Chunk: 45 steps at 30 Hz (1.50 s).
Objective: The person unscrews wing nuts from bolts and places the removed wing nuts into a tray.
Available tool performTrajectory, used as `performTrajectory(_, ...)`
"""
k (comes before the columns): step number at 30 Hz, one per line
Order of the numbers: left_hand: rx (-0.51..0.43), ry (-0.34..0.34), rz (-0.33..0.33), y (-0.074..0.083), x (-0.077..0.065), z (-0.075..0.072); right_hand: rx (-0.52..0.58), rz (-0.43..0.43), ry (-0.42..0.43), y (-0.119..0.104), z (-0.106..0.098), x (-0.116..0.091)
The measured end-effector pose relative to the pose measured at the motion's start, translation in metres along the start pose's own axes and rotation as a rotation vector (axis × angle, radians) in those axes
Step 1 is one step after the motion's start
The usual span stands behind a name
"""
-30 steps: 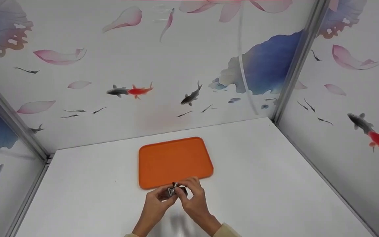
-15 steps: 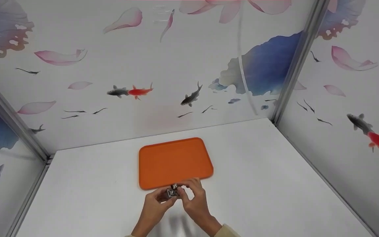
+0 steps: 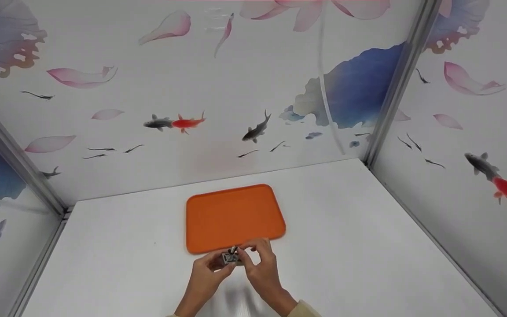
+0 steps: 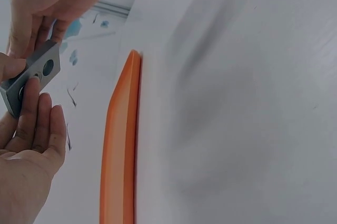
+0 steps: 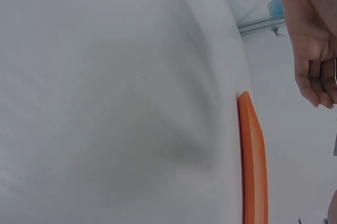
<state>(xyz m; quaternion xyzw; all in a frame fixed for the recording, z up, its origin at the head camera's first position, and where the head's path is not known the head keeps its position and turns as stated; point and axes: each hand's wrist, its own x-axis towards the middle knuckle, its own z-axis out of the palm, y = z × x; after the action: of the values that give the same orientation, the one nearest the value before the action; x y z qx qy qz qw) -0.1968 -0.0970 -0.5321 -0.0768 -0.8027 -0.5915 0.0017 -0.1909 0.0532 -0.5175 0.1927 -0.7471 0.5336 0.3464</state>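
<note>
A small grey metal block (image 4: 36, 65) with a round hole through it is held up between both hands, above the table. In the head view a short shiny piece (image 3: 233, 250) sticks up at the top of the block. My left hand (image 3: 207, 270) grips the block from the left, its fingertips lying along the face in the left wrist view. On the other side my right hand (image 3: 260, 266) pinches at the shiny piece with thumb and fingers; the exact contact is hidden. The right wrist view shows mostly the left hand (image 5: 316, 29) and a sliver of the block.
An orange tray (image 3: 236, 218) lies flat on the white table (image 3: 346, 246), just beyond the hands. White panels with painted fish and petals (image 3: 187, 122) close in the back and both sides, joined by metal corner posts (image 3: 396, 88).
The block has turned slightly between the fingers, and the shiny piece at its top now leans differently. The right thumb and fingertips have shifted a little; both arms stay almost in place.
</note>
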Motion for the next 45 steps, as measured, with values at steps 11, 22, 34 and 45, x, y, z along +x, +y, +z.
performTrajectory(11,0.009,-0.012,-0.010,0.009,-0.005,0.000,0.012,0.003,-0.064,0.024,0.006,-0.009)
performTrajectory(22,-0.008,-0.009,-0.001,0.035,-0.014,-0.001,0.068,-0.020,-0.092,-0.006,-0.001,-0.001)
performTrajectory(34,0.011,0.012,-0.006,0.037,-0.013,-0.004,0.050,-0.014,-0.048,0.007,0.004,-0.004)
performTrajectory(45,0.003,-0.005,-0.016,0.034,-0.015,-0.005,-0.009,0.025,-0.046,0.034,0.012,-0.013)
